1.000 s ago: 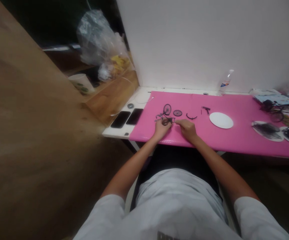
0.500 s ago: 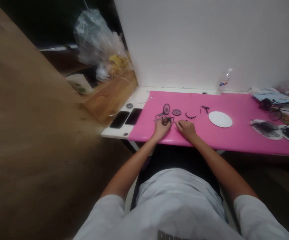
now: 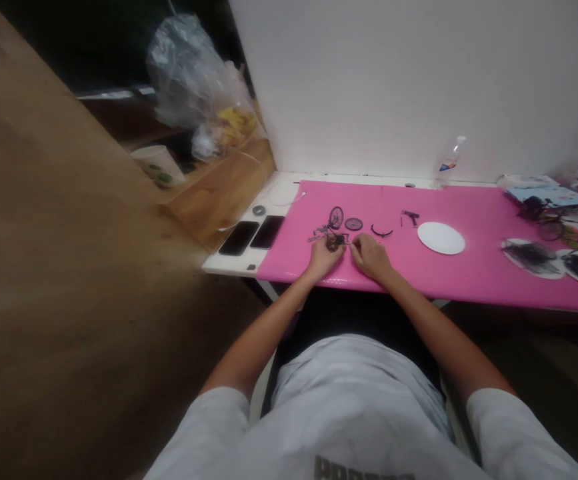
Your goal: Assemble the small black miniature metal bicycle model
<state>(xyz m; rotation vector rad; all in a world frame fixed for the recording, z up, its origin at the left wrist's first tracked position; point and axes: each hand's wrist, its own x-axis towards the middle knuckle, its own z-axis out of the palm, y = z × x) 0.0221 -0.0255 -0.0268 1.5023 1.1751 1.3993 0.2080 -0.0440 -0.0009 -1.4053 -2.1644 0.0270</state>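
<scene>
My left hand is closed around a small dark model bicycle, low over the pink mat. One spoked wheel of the bicycle stands up beyond my fingers; part of its frame is hidden by them. Just to the right, the fingers of my right hand are pinched together beside the frame's end. What they hold, if anything, is too small to make out. Past both hands lie a loose spoked wheel and a curved black piece. Farther right is a small dark pistol-shaped part.
A white plate lies right of my hands. Beyond it are plates with dark parts, another small bicycle and packets. Two black phones rest on the left table end. A clear bottle stands by the white wall.
My right hand has drawn its fingers in and tilted upright beside the frame. The bicycle in my left hand has turned slightly, its upright wheel shifting a little right.
</scene>
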